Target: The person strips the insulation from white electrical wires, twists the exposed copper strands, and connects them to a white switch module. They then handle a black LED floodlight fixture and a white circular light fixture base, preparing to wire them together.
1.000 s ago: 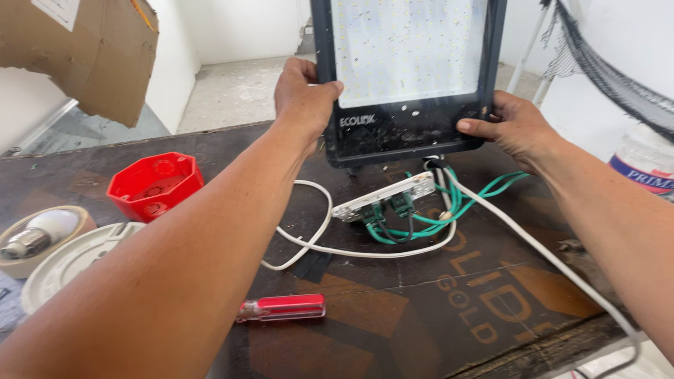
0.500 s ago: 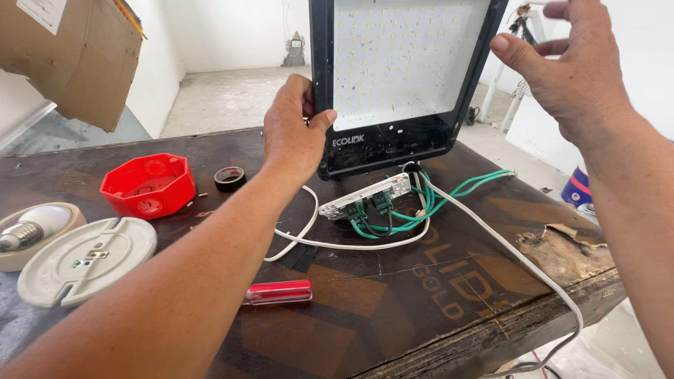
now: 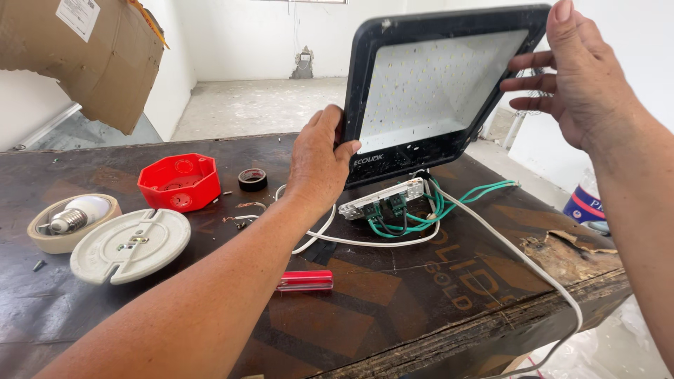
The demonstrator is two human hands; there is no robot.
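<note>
Black-framed rectangular LED floodlight panel with a white diode face (image 3: 439, 91) stands upright and tilted, lit face pointing toward the camera and slightly down-left; long axis runs roughly 8 to 2 o'clock, top edge rising to the right. It sits at 1 o'clock in view, lower edge just above the table.

Left hand (image 3: 319, 165) is curled closed around the panel's lower left edge, thumb on the front rim. Right hand (image 3: 572, 77) is open, fingers spread, fingertips at the panel's upper right corner and thumb on the top edge; a loose hold, not a clamp.

Below the panel, at 5 o'clock from it: one white switch strip (image 3: 382, 198) with green wires (image 3: 449, 203) bunched behind it, and one white cable (image 3: 519, 260) running off the table edge at 4 o'clock.

Surface: dark worn plywood table (image 3: 210, 323), chipped at the right edge. Room: white walls, bare grey concrete floor (image 3: 253, 105), one brown cardboard flap (image 3: 91, 56) at 10 o'clock.

Counts on the table: one red octagonal plastic junction box (image 3: 179, 182), one black tape roll (image 3: 252, 180), one red-handled screwdriver (image 3: 305, 281), one white round lamp base (image 3: 130, 245), one white bulb (image 3: 81, 214) lying inside one beige tape ring (image 3: 42, 238).
</note>
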